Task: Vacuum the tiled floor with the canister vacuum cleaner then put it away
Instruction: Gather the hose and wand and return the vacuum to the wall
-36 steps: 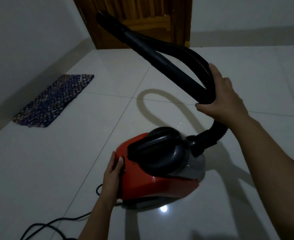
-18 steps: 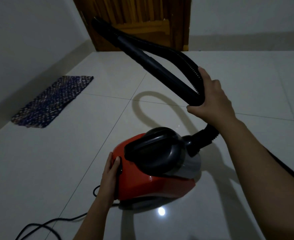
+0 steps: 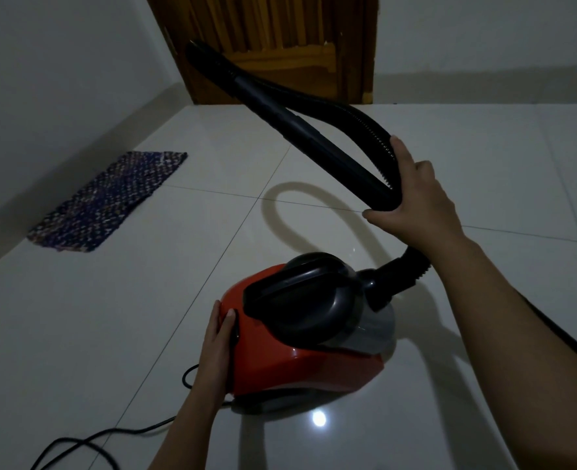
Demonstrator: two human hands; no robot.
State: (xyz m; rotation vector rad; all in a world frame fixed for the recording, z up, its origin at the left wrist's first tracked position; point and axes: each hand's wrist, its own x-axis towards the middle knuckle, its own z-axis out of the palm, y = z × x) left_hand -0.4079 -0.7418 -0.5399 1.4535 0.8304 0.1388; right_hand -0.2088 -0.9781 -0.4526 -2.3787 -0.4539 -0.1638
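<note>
We're in a home, prob. a bare room or hallway: big glossy white floor tiles (image 3: 144, 334), plain white walls (image 3: 42, 62) w/ a low skirting, a slatted wooden door (image 3: 280, 39) at the far end, a small woven rug (image 3: 110, 198) by the wall. Dim light.

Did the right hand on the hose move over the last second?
Yes. The right hand, gripping the hose, drifted slightly left toward the grout crossing.

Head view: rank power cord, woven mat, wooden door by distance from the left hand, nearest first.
From the left hand, pressed on the red vacuum canister's rear:
1. Power cord: on the tiles just below and behind it.
2. Woven mat: far left, by the wall.
3. Wooden door: far end of the room.
</note>
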